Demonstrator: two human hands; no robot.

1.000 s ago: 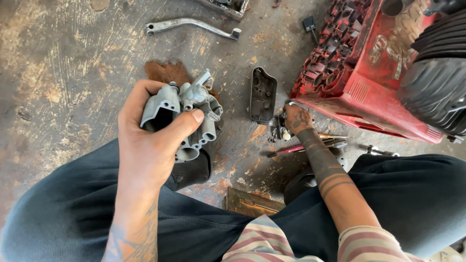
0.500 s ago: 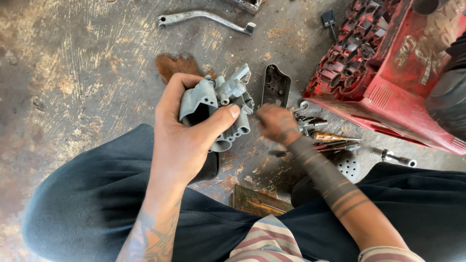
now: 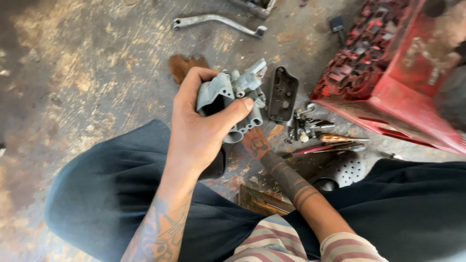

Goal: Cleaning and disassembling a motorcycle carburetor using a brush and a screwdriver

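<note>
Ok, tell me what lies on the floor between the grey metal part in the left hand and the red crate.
In the head view, between the grey metal part and the red crate lies a dark oblong metal cover, flat on the floor.

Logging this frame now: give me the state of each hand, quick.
Left hand: closed, fingers wrapped around the grey metal carburetor body.
Right hand: tucked under that part, fingers hidden; cannot tell whether open or closed.

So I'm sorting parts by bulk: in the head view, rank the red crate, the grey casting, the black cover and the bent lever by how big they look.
1. Red crate, though cut off by the frame.
2. Grey casting, in the left hand; it is nearer the camera, so this rank is unsure.
3. Black cover and bent lever look alike.
</note>
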